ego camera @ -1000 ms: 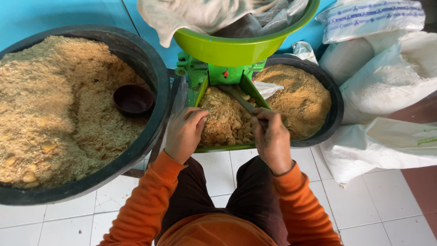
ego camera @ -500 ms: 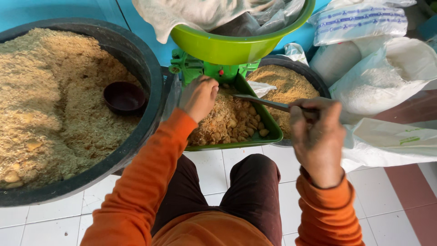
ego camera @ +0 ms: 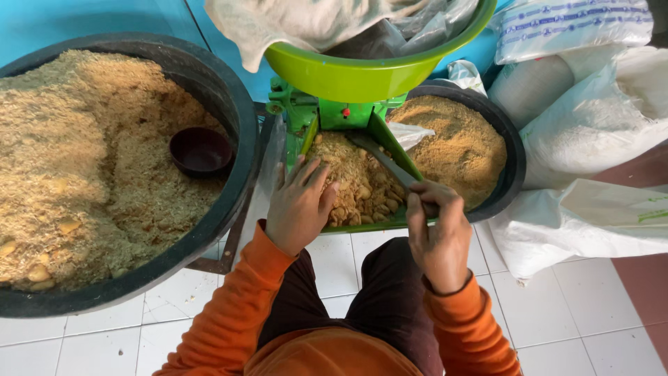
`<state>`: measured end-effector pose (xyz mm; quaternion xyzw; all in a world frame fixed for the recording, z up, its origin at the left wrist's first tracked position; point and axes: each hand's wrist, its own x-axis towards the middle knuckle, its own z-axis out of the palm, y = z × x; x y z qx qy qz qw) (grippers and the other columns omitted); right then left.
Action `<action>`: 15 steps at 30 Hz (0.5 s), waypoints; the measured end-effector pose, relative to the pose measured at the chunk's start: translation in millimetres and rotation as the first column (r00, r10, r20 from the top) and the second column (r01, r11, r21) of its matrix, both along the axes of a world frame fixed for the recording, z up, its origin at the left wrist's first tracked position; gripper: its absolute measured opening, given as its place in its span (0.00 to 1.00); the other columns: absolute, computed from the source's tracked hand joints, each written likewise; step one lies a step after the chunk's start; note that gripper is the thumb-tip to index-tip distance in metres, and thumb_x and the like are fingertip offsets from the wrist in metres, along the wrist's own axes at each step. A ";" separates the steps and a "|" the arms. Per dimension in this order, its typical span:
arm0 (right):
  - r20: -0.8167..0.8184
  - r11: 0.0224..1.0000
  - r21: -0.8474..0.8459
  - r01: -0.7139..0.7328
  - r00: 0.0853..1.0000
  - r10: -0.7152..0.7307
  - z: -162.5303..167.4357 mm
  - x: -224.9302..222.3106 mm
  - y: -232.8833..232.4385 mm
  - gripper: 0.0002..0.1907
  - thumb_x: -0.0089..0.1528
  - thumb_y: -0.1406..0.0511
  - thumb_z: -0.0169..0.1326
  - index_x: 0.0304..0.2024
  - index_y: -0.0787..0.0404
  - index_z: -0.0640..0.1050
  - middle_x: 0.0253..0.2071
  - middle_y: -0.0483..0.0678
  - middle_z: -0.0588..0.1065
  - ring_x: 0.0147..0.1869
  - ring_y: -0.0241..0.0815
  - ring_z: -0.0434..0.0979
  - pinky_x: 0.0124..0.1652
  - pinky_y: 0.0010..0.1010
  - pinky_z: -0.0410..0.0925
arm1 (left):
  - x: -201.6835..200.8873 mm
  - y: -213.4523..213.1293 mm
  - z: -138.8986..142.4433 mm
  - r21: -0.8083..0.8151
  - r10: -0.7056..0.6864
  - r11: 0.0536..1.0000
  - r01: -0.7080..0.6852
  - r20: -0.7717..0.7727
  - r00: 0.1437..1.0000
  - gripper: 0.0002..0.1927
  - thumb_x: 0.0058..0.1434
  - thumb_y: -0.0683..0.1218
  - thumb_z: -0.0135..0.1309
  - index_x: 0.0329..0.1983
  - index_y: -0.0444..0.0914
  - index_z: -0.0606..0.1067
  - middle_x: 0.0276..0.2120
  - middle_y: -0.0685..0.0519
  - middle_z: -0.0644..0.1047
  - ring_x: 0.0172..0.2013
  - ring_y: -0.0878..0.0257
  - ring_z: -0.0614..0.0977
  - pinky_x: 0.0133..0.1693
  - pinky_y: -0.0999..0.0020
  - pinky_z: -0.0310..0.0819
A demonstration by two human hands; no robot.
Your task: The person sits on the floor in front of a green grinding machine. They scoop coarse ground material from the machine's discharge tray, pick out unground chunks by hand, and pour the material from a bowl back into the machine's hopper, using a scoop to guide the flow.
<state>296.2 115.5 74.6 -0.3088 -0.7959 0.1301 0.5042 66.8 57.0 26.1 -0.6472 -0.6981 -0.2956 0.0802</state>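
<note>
Lime-green bowl (ego camera: pixel 362 73), black tub (ego camera: pixel 229 118), orange sleeves (ego camera: pixel 229 313), white sacks (ego camera: pixel 591 132).

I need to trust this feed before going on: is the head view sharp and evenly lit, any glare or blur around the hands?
Head view: soft, even light, with no hard shadows. Left hand, right hand and tray are sharp, without motion blur. Mild sheen on the green bowl and white sacks, nothing washed out. Tub rim bows slightly from the wide lens.
</note>
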 end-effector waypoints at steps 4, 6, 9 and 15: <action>0.045 0.998 -0.005 -0.061 0.997 0.061 -18.1 -9.0 4.4 0.11 0.68 0.75 0.55 0.47 0.68 0.65 0.49 0.58 0.78 0.40 0.41 0.82 0.38 0.28 0.75 | 2.2 -2.5 -0.5 -0.040 0.009 0.999 -0.007 0.035 0.999 0.23 0.72 0.54 0.47 0.60 0.33 0.74 0.60 0.41 0.75 0.63 0.41 0.73 0.64 0.36 0.58; 0.083 0.994 -0.005 -0.105 0.991 0.105 -16.6 -13.2 10.4 0.12 0.67 0.75 0.55 0.47 0.67 0.65 0.48 0.58 0.78 0.42 0.43 0.82 0.38 0.28 0.75 | 3.0 -5.2 1.0 -0.050 -0.002 0.999 0.005 0.059 0.998 0.23 0.71 0.53 0.48 0.59 0.33 0.74 0.59 0.41 0.75 0.62 0.41 0.73 0.63 0.36 0.59; -0.020 0.997 -0.022 -0.076 0.997 0.076 9.2 -3.1 11.0 0.12 0.72 0.76 0.53 0.51 0.68 0.63 0.46 0.56 0.77 0.37 0.38 0.79 0.35 0.26 0.74 | 1.3 -6.4 4.3 -0.024 -0.012 1.000 0.014 0.066 0.998 0.22 0.70 0.53 0.49 0.59 0.33 0.74 0.58 0.41 0.76 0.61 0.40 0.74 0.62 0.36 0.61; 0.040 0.995 -0.100 -0.001 0.999 0.005 87.8 41.1 -14.6 0.14 0.75 0.74 0.51 0.56 0.70 0.59 0.46 0.54 0.75 0.45 0.39 0.80 0.44 0.27 0.73 | 0.5 -9.3 2.7 -0.029 -0.020 0.999 0.023 0.089 0.996 0.21 0.71 0.54 0.49 0.57 0.34 0.76 0.58 0.42 0.76 0.61 0.40 0.75 0.62 0.39 0.63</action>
